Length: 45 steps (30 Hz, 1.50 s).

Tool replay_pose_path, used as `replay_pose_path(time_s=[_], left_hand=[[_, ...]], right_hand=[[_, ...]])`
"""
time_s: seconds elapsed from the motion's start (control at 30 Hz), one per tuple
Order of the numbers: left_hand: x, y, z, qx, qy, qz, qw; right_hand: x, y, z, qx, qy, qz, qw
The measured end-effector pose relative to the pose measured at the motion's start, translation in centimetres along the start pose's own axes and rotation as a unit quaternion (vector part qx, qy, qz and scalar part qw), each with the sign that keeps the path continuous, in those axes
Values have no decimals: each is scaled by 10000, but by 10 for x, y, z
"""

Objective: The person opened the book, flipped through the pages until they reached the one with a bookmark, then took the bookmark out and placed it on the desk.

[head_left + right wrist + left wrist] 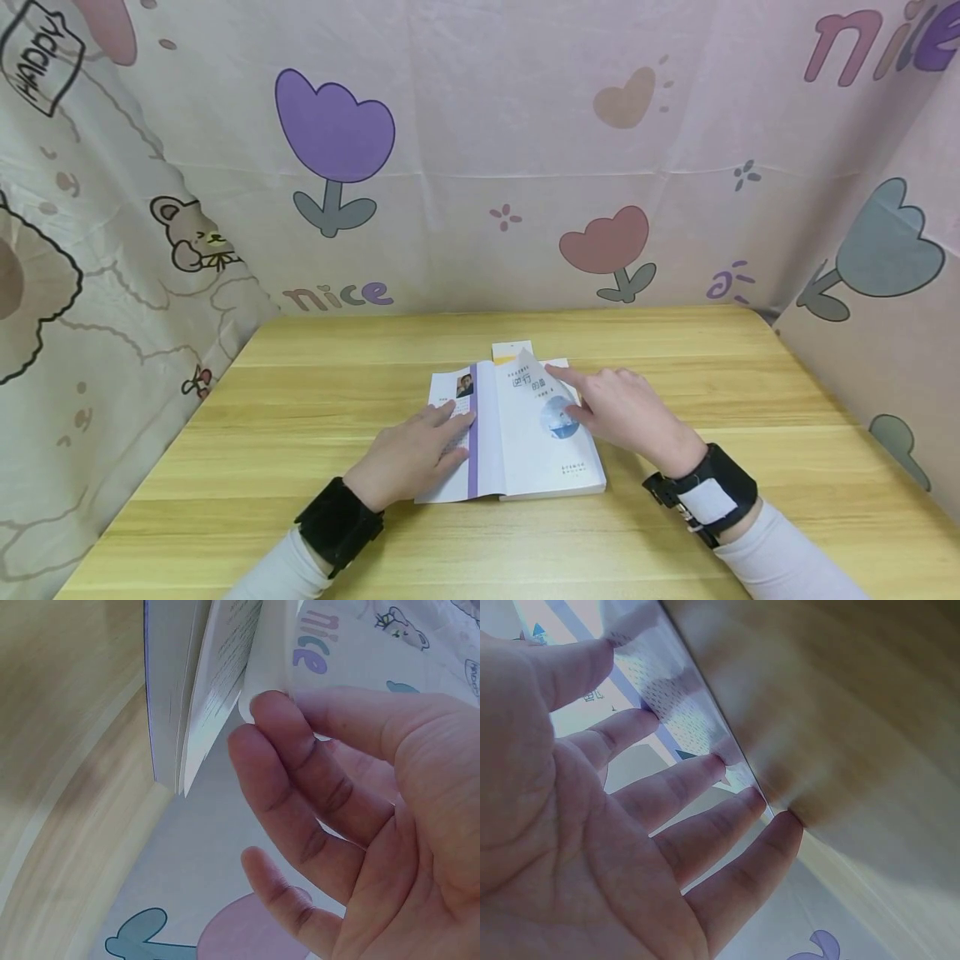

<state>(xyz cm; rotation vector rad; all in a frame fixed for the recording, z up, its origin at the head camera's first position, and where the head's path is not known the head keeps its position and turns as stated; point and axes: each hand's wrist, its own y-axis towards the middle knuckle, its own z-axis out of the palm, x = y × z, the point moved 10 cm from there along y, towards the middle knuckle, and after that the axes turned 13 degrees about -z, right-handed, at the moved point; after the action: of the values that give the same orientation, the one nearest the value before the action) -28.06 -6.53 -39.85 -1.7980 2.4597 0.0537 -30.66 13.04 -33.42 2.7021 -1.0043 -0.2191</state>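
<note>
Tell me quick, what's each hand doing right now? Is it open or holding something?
Left hand: open, resting on the open book.
Right hand: closed, pinching a page between thumb and fingers.

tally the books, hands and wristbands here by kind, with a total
Books: 1 (open book)
Hands: 2 (left hand, right hand)
Wristbands: 2 (left wristband, right wristband)
Total: 5
</note>
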Motion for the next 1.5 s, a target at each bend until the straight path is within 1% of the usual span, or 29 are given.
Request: replay_pose_path(time_s=[0.3,0.47,0.63,0.87,1.03,1.13,1.23,1.33,1.5], left_hand=[[0,1,0,28,30,-19,10000],[0,1,0,8,5,19,10000],[1,1,-2,-41,-34,29,10000],[0,0,-3,-62,-48,9,10000],[0,0,-5,-102,-46,68,9999],[-1,0,-8,-213,-35,136,9997],[1,1,-11,-319,-51,120,9994],[5,3,-14,-370,-232,42,9990],[14,6,-20,-392,-787,13,9961]], right_hand=[[0,1,-3,-161,23,-86,9998],[-2,1,-2,-136,171,29,9998],[-5,1,-5,-221,91,109,9997],[-5,2,-9,-382,71,89,9992],[-5,3,-9,-402,300,161,9986],[-5,3,-9,-369,525,220,9977],[-3,5,-10,-422,819,183,9956],[1,7,-13,-590,1063,52,9926],[12,10,-16,-783,1291,-225,9883]])
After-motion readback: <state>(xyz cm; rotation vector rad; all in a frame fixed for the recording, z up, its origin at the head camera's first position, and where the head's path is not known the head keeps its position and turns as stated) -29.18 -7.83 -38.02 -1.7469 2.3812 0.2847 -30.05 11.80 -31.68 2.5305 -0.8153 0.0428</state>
